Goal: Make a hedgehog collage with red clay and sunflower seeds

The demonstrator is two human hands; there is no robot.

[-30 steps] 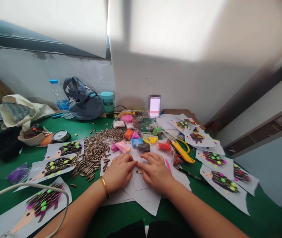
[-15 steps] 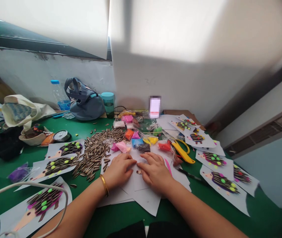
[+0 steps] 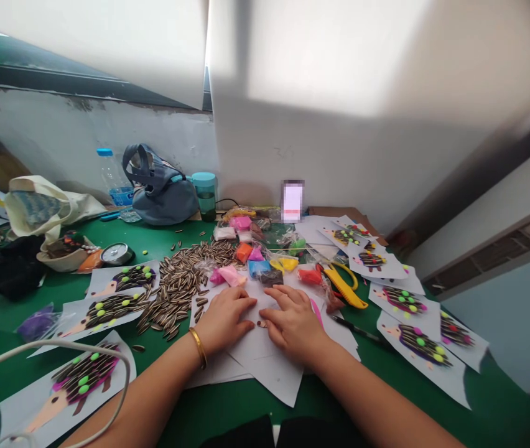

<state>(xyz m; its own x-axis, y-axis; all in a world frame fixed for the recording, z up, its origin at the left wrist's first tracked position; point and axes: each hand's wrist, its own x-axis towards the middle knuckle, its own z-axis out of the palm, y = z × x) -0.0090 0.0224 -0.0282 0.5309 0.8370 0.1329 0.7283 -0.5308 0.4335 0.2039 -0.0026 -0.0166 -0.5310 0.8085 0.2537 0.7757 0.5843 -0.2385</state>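
Note:
White paper sheets lie stacked on the green table in front of me. My left hand rests on them with its fingers stretched toward the middle, holding nothing I can see. Opposite it, my right hand lies on the paper with fingers extended and apart. Beside its fingertips is a small dark-and-peach clay piece, partly covered by the hand. A pink strip shows just right of this hand. Sunflower seeds are heaped to the left, a few of them on the paper's edge.
Bagged clay in several colours sits behind my hands. Yellow scissors and a black pen lie to the right. Seed-covered hedgehog pictures flank both sides. A white cable loops over my left forearm. A bag stands behind.
The left thumb and fingers have shifted very slightly. My right hand stays in almost the same place, and the view has moved a little.

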